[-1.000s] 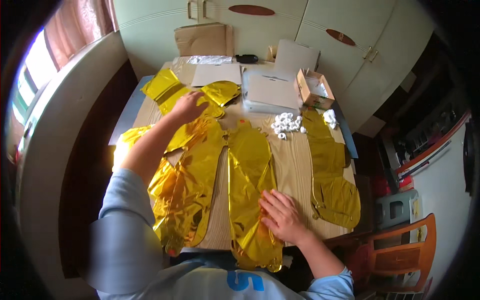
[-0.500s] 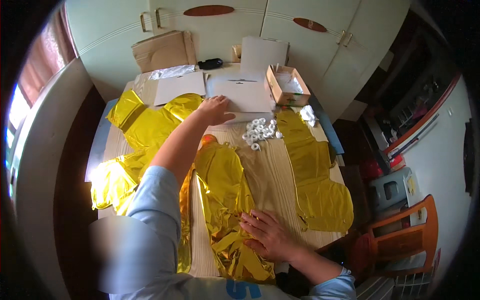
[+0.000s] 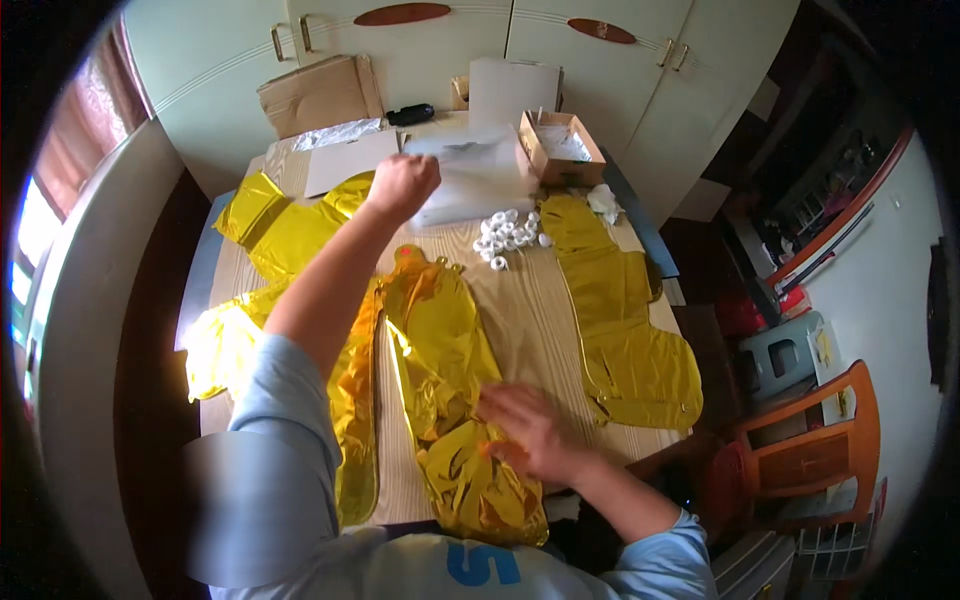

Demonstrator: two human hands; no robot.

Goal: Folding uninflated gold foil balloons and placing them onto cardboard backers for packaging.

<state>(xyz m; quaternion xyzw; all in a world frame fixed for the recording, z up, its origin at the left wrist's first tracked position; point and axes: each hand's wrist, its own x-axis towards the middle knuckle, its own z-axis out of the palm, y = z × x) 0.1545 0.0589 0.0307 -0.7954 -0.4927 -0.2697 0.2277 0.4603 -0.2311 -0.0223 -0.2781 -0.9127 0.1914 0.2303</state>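
My left hand (image 3: 404, 186) is raised over the far part of the table with its fingers curled closed. It is beside the left edge of a pale, see-through sheet (image 3: 475, 185), smeared by motion; what the fingers hold, if anything, is hidden. My right hand (image 3: 535, 435) rests, fingers apart, on the lower right side of a flat gold foil balloon (image 3: 440, 320), crumpled at its near end. Another gold foil piece (image 3: 280, 240) is spread at the left under my left arm. A third foil balloon (image 3: 630, 330) lies flat at the right.
Several small white rolls (image 3: 508, 235) are heaped mid-table. Behind them stands an open cardboard box (image 3: 562, 168) with white contents, a crumpled white wad (image 3: 604, 203) near it. Grey-beige card (image 3: 345, 165), folded brown cardboard (image 3: 320, 95) and a black object (image 3: 411, 114) line the back. A wooden chair (image 3: 805, 475) is at right.
My left hand has gone from lying flat on the card area to closed and raised, slightly farther left. The beige card there now looks like a blurred pale sheet. My right hand stays on the foil.
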